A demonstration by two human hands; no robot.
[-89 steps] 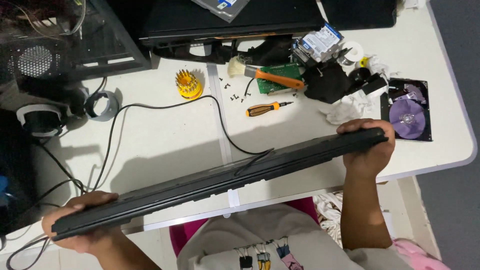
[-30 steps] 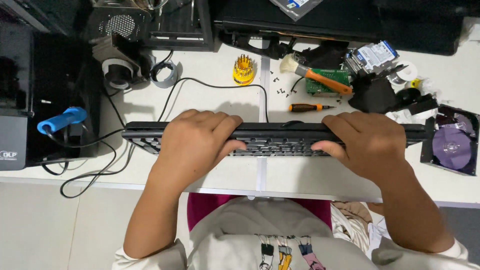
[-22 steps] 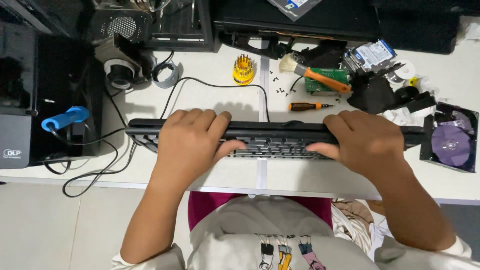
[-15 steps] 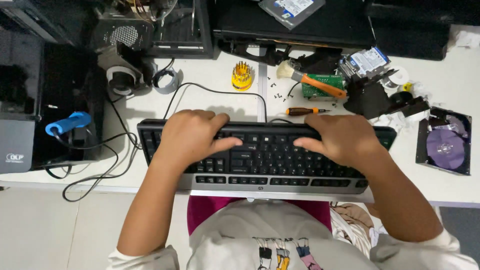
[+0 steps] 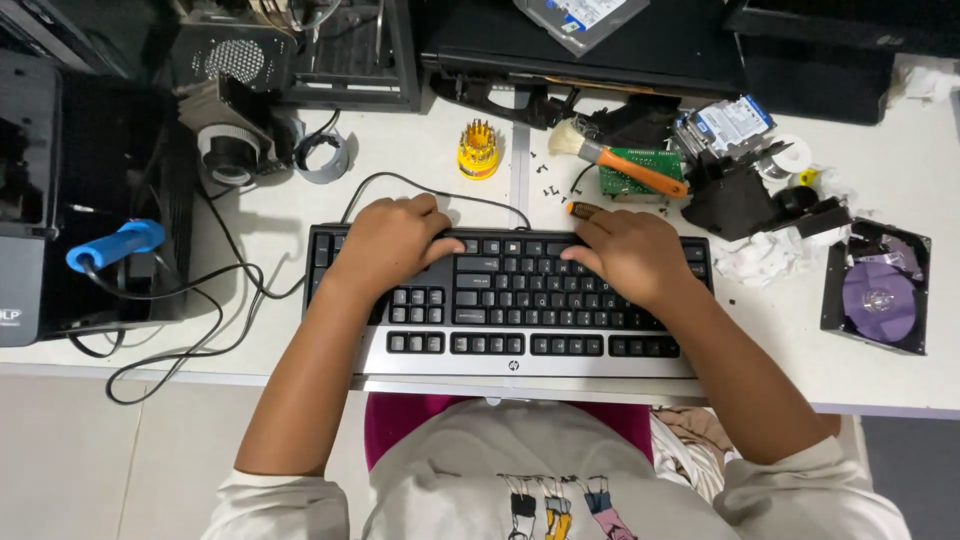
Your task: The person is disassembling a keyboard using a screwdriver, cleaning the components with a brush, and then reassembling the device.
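white desk (image 5: 400, 180) | flat black keyboard (image 5: 520, 310) | both hands resting

Both bare forearms reach up from the six o'clock edge, converging slightly toward twelve. The left hand (image 5: 385, 243) lies palm down at about ten o'clock, fingers curled, thumb pointing toward three. The right hand (image 5: 628, 255) lies palm down at about two o'clock, fingers bent, knuckles raised, wrist angled toward five.
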